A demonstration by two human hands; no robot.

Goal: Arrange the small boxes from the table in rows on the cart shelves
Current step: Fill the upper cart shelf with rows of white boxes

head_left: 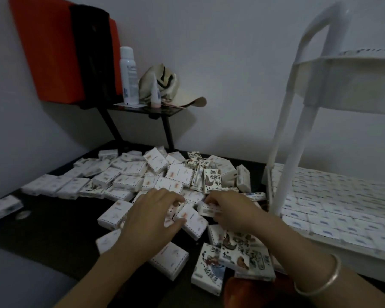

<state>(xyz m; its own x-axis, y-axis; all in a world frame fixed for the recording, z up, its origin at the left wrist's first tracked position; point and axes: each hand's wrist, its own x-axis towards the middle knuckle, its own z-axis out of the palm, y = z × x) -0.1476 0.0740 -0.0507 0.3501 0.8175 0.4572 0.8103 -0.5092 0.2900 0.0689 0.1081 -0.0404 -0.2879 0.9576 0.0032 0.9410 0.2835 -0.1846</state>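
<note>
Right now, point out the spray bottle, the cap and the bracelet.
spray bottle [128, 74], head view, middle of body.
cap [171, 90], head view, its crown.
bracelet [337, 273], head view, outer edge of band.

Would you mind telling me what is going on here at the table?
A person is picking through a loose pile of small boxes on the dark table. The right hand pinches one box near the middle of the pile. The left hand lies curled over boxes beside it, and whether it grips one is unclear. The white cart stands at the right, and its lower shelf already holds neat rows of boxes. Many are not yet moved.
</note>
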